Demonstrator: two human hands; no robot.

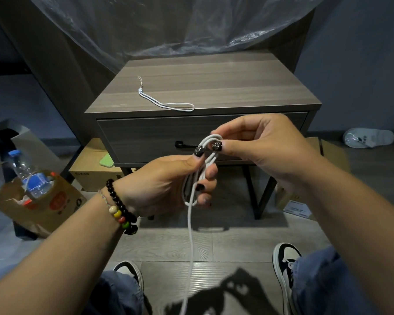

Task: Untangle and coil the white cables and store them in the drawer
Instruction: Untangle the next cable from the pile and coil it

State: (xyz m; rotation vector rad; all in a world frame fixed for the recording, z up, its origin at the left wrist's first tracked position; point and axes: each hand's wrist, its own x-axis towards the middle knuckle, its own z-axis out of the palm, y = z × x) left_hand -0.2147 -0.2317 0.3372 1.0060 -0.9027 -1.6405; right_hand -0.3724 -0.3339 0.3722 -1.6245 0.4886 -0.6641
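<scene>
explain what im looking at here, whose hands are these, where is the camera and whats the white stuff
There is no machine here: a person wears a wide-angle camera on the head, looking forward and down, so you see their own two arms reaching out.

The left hand grips a bundle of loops of a white cable, whose free end hangs down toward the floor. The right hand pinches the top of the loops, seemingly winding the cable into a coil.

In front stands a grey nightstand with its drawer closed. On its top lies a second thing, a short white cord with a small loop at one end.

On the floor at left a paper bag holds a water bottle.
</scene>
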